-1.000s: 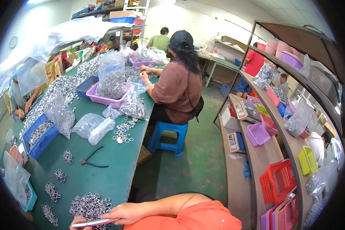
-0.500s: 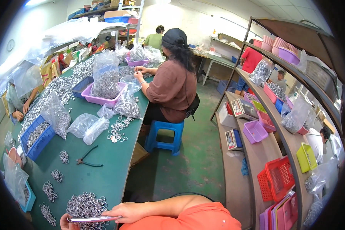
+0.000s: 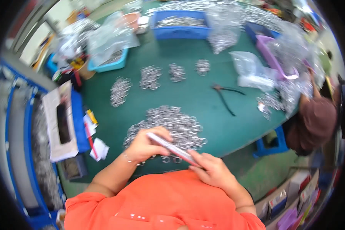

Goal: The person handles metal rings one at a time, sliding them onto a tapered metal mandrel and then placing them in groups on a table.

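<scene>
Between my two hands is a slim, flat, phone-sized thing (image 3: 171, 147), seen edge-on, with a pale edge that turns reddish toward the right end. My left hand (image 3: 146, 146) grips its left end, and my right hand (image 3: 211, 167) is closed on the other end. It is tilted, left end farther from me. Just beyond and partly beneath it lies a big heap of small silver metal rings (image 3: 171, 119). Several smaller piles of rings, such as one pile (image 3: 150, 78), sit in a row farther off. Cutting pliers (image 3: 226, 92) with dark handles lie spread on the right.
The green table (image 3: 115, 115) holds a blue bin (image 3: 180, 33) of metal parts, a turquoise tray (image 3: 110, 67), plastic bags (image 3: 253, 71) and a purple basket (image 3: 264, 50). A scale-like box (image 3: 61, 122) stands left. A co-worker (image 3: 314, 119) sits at right by a blue stool (image 3: 270, 143).
My view has swung left and down onto the table, so the shelves at right have mostly left it. Both hands still hold the flat thing by its ends.
</scene>
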A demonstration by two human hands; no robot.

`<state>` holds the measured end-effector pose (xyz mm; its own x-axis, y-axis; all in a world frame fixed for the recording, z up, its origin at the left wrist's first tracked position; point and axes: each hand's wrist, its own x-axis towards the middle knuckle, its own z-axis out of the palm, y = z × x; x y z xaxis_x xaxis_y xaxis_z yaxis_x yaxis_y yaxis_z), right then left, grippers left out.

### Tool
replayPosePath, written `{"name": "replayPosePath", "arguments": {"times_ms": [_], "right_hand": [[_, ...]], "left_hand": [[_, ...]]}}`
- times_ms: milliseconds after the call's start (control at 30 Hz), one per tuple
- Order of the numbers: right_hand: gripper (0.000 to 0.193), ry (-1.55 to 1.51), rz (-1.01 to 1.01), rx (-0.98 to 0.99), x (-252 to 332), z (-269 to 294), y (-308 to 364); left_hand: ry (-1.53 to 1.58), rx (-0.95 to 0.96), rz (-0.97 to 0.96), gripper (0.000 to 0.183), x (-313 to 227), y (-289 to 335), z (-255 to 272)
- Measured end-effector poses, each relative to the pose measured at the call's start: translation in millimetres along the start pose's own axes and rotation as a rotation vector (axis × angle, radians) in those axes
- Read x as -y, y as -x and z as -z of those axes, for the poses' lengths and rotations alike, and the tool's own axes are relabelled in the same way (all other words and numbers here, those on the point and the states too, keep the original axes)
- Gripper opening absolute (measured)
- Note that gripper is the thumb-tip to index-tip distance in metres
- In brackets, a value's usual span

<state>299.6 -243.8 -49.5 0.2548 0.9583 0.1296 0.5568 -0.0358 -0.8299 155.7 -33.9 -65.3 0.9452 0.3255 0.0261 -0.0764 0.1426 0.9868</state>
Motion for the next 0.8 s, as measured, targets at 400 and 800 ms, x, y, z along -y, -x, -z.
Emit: {"name": "replayPosePath", "arguments": {"times_ms": [400, 800], "right_hand": [[0.05, 0.05, 0.034, 0.092, -12, -7, -29], [0.049, 0.067, 0.011, 0.077, -16, -8, -33]], "left_hand": [[0.121, -0.086, 0.008, 0.029, 7, 4, 14], [0.372, -0.333, -0.048, 0.013, 0, 11, 45]]}}
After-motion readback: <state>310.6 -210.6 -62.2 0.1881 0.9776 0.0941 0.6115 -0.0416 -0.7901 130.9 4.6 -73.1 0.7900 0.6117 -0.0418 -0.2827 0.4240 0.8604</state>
